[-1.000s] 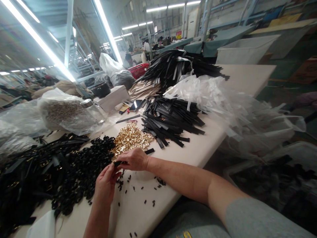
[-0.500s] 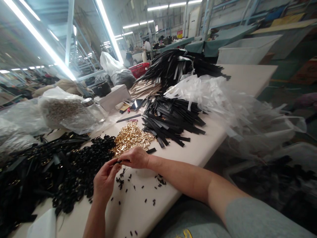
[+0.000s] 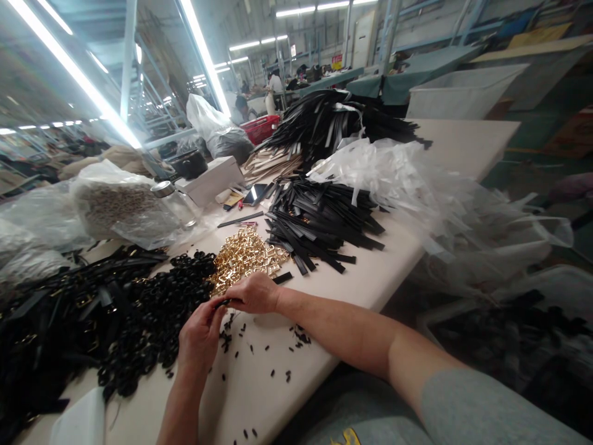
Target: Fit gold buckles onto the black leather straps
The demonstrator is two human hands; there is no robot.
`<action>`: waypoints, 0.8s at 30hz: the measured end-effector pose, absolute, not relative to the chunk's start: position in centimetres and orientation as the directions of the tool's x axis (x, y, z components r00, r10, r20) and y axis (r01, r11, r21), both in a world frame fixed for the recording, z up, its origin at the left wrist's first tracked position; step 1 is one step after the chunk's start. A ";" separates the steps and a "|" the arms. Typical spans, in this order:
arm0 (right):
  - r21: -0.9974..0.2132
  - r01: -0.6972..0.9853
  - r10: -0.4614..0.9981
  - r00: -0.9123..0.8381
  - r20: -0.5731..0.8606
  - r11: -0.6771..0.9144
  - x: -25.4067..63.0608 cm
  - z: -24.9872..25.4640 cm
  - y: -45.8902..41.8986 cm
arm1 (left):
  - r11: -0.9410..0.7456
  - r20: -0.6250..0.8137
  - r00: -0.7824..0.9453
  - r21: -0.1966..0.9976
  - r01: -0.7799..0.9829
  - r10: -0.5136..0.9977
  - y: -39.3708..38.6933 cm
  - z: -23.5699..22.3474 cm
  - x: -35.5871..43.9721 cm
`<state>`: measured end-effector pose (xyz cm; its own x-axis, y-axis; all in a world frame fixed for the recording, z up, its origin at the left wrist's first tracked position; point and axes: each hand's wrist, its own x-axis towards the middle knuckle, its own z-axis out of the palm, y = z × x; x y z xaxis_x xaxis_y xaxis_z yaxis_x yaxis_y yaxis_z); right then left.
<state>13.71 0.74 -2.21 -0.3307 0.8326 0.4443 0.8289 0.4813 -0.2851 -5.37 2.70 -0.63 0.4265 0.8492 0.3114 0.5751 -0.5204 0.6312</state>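
My left hand (image 3: 199,337) and my right hand (image 3: 256,293) meet over the near part of the table, fingertips together. Both pinch a small black strap piece (image 3: 223,302), mostly covered by the fingers. Just beyond them lies a heap of gold metal buckles (image 3: 245,254). To the left spreads a pile of small black loops (image 3: 180,290). A short black strip (image 3: 283,278) rests right beside my right hand. Small black scraps (image 3: 272,373) are scattered on the tabletop below.
Black strips (image 3: 319,216) lie in a pile behind the buckles, with a larger bundle (image 3: 319,123) farther back. Clear plastic bags (image 3: 384,170) hang over the right table edge. Finished-looking black straps (image 3: 41,327), a glass jar (image 3: 178,204) and a phone (image 3: 254,194) are around.
My left hand has shifted slightly right and up, closer to my right hand. My right hand has barely moved, and both still pinch the black piece.
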 end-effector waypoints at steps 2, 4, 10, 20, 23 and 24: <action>-0.314 0.841 0.862 -0.299 0.409 0.441 13.6 -1.9 0.5 | -0.509 0.305 0.416 0.631 0.586 0.856 2.7 -0.7 -5.4; -0.338 0.849 0.887 -0.276 0.371 0.406 13.5 -1.6 0.3 | -0.490 0.291 0.404 0.638 0.594 0.868 2.7 -0.9 -5.5; -0.386 0.848 0.906 -0.222 0.361 0.362 13.3 -1.1 0.0 | -0.440 0.256 0.368 0.659 0.610 0.894 2.7 -0.8 -5.7; -0.330 0.846 0.868 -0.267 0.418 0.419 13.4 -1.1 0.1 | -0.405 0.218 0.361 0.690 0.600 0.907 2.5 -0.6 -5.4; -0.318 0.841 0.858 -0.283 0.428 0.437 13.4 -1.3 0.2 | -0.394 0.203 0.361 0.692 0.605 0.910 2.5 -0.6 -5.4; -0.317 0.842 0.857 -0.283 0.430 0.437 13.4 -1.4 0.2 | -0.390 0.198 0.361 0.694 0.606 0.912 2.5 -0.7 -5.5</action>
